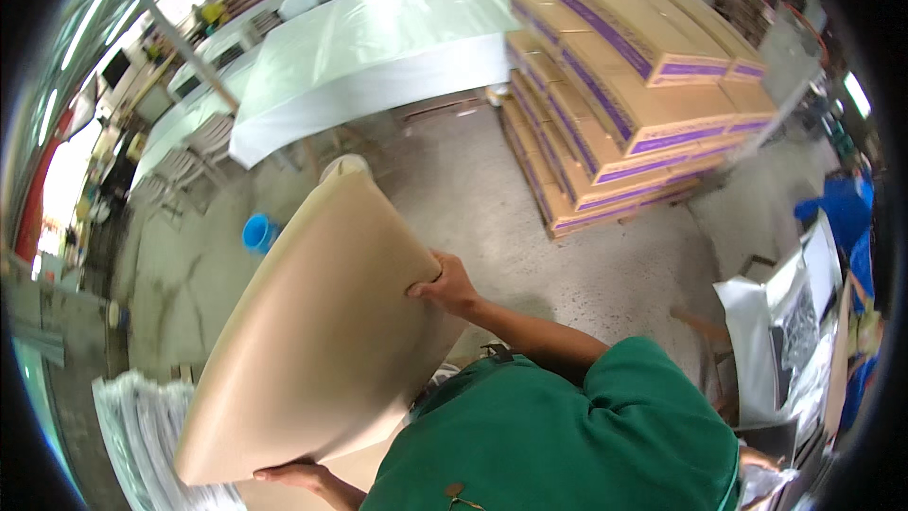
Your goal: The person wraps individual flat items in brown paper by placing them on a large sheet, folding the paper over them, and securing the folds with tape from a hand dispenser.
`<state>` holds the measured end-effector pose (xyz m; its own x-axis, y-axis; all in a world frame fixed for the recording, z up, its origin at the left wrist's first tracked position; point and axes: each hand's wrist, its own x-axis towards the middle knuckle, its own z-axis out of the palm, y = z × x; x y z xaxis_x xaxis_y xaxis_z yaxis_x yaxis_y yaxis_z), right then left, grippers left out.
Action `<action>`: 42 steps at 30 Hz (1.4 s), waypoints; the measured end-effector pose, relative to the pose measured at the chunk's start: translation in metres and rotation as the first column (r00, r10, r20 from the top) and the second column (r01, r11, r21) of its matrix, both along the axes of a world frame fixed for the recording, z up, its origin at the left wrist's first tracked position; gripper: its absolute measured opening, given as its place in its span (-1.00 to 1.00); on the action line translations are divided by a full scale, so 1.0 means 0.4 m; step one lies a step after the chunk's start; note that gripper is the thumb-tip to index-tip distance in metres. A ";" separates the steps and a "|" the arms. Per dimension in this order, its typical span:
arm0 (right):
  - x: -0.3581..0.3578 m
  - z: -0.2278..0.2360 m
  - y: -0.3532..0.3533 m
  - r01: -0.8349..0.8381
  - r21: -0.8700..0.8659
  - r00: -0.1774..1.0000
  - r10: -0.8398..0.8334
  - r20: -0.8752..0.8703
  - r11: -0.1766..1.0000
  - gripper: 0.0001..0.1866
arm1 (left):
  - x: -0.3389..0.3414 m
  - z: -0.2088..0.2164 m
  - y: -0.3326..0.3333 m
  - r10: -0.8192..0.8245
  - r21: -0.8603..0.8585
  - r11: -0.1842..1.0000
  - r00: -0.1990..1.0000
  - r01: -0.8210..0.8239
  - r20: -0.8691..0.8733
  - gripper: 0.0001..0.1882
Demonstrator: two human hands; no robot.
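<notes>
A large, smooth brown cardboard sheet (322, 322), bowed in the fisheye picture, stands tilted in front of my body. My right hand (448, 286) grips its right edge, with the thumb on the near face and the other fingers behind. Low on the left, my left hand (295, 475) holds the bottom edge, its fingers partly out of sight. Both hands are closed on the same sheet. Part of a pale round container (346, 167) shows beyond the sheet's top corner.
Cardboard boxes (643, 57) with purple bands are stacked on a pallet ahead right. A long white-covered table (378, 47) spans the far side. Left are a blue bucket (259, 233) and plastic-wrapped strips (151, 435); right, white sheeting (757, 341). Another person's hand (757, 459) appears lower right.
</notes>
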<state>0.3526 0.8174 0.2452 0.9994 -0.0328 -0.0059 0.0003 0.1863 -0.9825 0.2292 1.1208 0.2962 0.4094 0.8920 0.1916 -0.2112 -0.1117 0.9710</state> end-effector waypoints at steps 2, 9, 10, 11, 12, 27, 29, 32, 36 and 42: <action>0.021 0.007 -0.102 0.086 0.097 0.996 -0.084 -0.025 0.992 -0.47 | 0.110 -0.025 -0.041 -0.144 -0.077 0.987 0.990 0.144 -0.001 -0.16; 0.210 -0.100 -0.359 0.378 0.050 0.919 -0.382 0.099 0.924 -0.63 | 0.579 -0.142 -0.179 -0.636 -0.005 0.770 0.767 0.639 0.078 -0.18; 0.249 -0.120 -0.390 0.413 0.017 0.907 -0.413 0.081 0.911 -0.65 | 0.638 -0.173 -0.220 -0.675 0.013 0.737 0.736 0.675 0.063 -0.18; 0.294 -0.146 -0.416 0.441 -0.011 0.896 -0.439 0.065 0.898 -0.67 | 0.704 -0.196 -0.271 -0.707 0.036 0.707 0.705 0.706 0.047 -0.18; 0.344 -0.182 -0.439 0.452 -0.013 0.891 -0.451 0.055 0.892 -0.70 | 0.767 -0.223 -0.305 -0.735 0.059 0.678 0.678 0.732 0.031 -0.19; 1.490 -0.448 -0.875 0.739 -0.191 0.674 -0.709 0.206 0.647 -0.55 | 2.030 -0.441 -0.794 -0.836 -0.011 0.531 0.521 0.848 -0.170 -0.25; 1.690 -0.489 -1.019 0.809 -0.227 0.587 -0.768 0.255 0.543 -0.41 | 2.236 -0.446 -0.937 -0.800 -0.093 0.597 0.600 0.797 0.015 -0.25; 1.980 -0.443 -1.201 0.753 -0.422 0.616 -0.767 0.180 0.506 -0.27 | 2.528 -0.422 -1.067 -0.915 -0.202 0.403 0.383 0.893 -0.130 -0.17; 2.339 -0.384 -1.407 0.533 -0.580 0.712 -0.697 -0.087 0.616 -0.19 | 2.936 -0.469 -1.307 -0.934 -0.415 0.354 0.292 0.838 -0.208 -0.02; 2.761 -0.600 -1.775 0.525 -0.770 0.671 -0.733 0.111 0.363 -0.11 | 3.380 -0.662 -1.596 -0.973 -0.614 0.231 0.172 0.755 -0.155 -0.24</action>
